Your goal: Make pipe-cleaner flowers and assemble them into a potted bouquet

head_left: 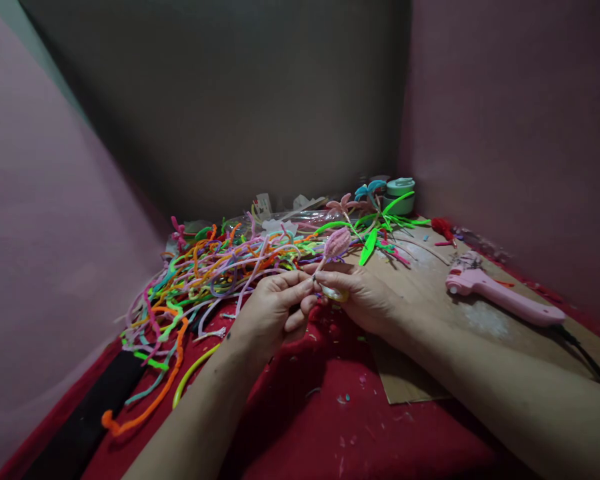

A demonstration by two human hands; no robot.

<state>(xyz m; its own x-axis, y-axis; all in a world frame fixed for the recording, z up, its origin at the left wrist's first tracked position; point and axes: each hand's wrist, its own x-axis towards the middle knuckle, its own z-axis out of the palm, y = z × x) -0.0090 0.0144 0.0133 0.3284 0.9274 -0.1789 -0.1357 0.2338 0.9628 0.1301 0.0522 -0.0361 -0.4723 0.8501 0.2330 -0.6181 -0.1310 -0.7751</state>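
A pink pipe-cleaner flower bud (337, 244) stands tilted above my fingertips, its short pale stem running down between them. My left hand (275, 303) is closed, thumb and index finger pinching at the lower end of that stem. From the other side my right hand (360, 293) grips the stem too, fingers pressed together. Beneath the right fingers shows a small yellow and whitish rounded thing (336, 293), partly hidden, whose kind I cannot make out. The stem's lowest end is covered by my fingers.
A tangled heap of coloured pipe cleaners (220, 260) lies at the left. On the brown board (415, 373) rests a pink glue gun (500, 293) with a black cord. Behind are finished pipe-cleaner flowers (343, 205), green leaves (369, 247) and a lidded container (400, 195). Scraps dot the red cloth (300, 400).
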